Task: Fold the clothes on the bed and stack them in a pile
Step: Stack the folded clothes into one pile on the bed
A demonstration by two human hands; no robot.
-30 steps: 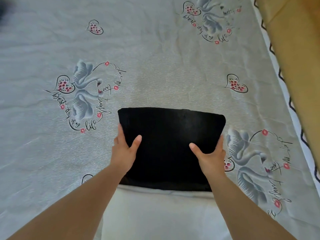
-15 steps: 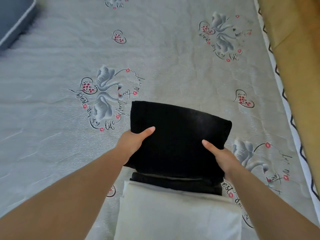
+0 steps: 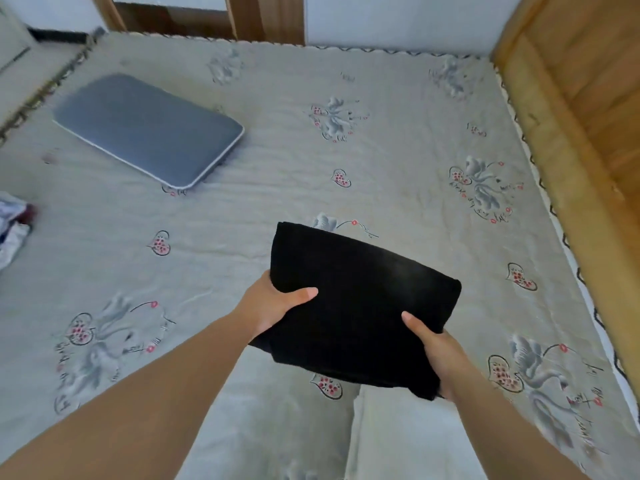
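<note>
A folded black garment [image 3: 360, 299] hangs in the air above the bed, tilted down to the right. My left hand [image 3: 273, 306] grips its left edge, thumb on top and fingers hidden underneath. Its lower right corner is held by my right hand [image 3: 436, 351] in the same way. A folded white garment [image 3: 415, 441] lies on the bed below, near the bottom edge of the view. A crumpled white and dark heap of clothes [image 3: 14, 230] sits at the far left edge.
The bed sheet [image 3: 242, 237] is pale grey with swan and heart prints. A flat grey-blue cushion [image 3: 149, 129] lies at the back left. A wooden headboard [image 3: 571, 133] runs along the right side, and a wall with wooden furniture stands beyond the far edge.
Both hands have lifted the black garment off the bed and carried it up and to the right. The view has risen, showing the far end of the bed.
</note>
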